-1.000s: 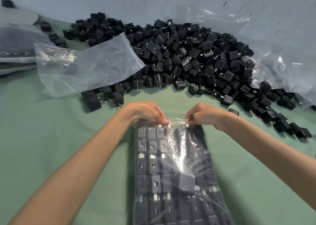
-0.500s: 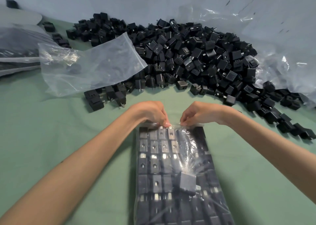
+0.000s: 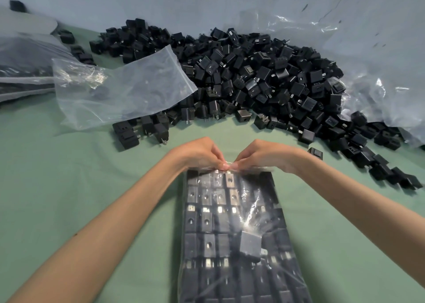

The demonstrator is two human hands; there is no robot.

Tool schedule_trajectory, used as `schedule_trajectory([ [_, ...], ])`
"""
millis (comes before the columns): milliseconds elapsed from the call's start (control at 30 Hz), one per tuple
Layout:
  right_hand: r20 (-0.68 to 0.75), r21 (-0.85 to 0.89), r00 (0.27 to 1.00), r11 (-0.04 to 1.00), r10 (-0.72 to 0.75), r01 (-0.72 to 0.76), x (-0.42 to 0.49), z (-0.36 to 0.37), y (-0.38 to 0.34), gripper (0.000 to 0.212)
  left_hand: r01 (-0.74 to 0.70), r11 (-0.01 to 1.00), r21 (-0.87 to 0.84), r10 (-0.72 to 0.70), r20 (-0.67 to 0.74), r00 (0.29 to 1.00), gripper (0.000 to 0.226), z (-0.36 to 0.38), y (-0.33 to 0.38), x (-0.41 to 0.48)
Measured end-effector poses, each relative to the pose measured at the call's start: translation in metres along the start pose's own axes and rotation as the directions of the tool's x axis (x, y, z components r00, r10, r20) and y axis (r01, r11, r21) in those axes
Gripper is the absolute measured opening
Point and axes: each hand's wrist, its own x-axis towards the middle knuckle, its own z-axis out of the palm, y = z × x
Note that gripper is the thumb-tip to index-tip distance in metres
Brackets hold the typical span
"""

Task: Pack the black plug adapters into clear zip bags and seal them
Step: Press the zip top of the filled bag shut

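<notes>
Fingers (image 3: 219,163) now meet mid-seal on filled zip bag (image 3: 230,213), gap closed

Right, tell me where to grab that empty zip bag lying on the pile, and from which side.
Pinch the empty zip bag at its zip edge, likely best near the lower corner, coming from the front right. That stiffer strip rests raised on the adapter pile, so fingers can probably get under it; the rest lies limp and crumpled.
</notes>
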Motion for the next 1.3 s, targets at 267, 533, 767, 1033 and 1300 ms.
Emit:
schedule_trajectory([
  [267,-0.026,0.131,0.999,0.991,0.026,-0.022,0.008,0.012,-0.009,0.013,0.019,0.996,0.083,-0.016,-0.045,0.999,0.014,-0.023,-0.029,-0.024],
  [533,-0.009,-0.033,0.995,0.994,0.103,-0.103,0.016,0.015,-0.024,0.005,0.036,0.983,0.179,-0.034,-0.018,0.999,0.017,-0.024,-0.029,-0.021],
  [767,0.016,-0.103,0.998,0.993,0.067,-0.065,0.014,0.012,-0.024,0.010,0.075,0.948,0.308,-0.027,-0.155,0.988,0.021,-0.009,-0.030,-0.014],
  [1033,0.000,-0.032,1.000,0.999,-0.031,0.031,0.020,0.017,-0.024,0.006,0.000,0.992,0.127,0.007,-0.056,0.998,0.015,-0.023,-0.036,-0.022],
  [1300,0.068,-0.125,0.993,0.986,-0.099,0.107,0.022,0.016,-0.035,0.007,-0.005,0.989,0.147,-0.004,0.062,0.998,0.007,-0.042,-0.047,-0.031],
])
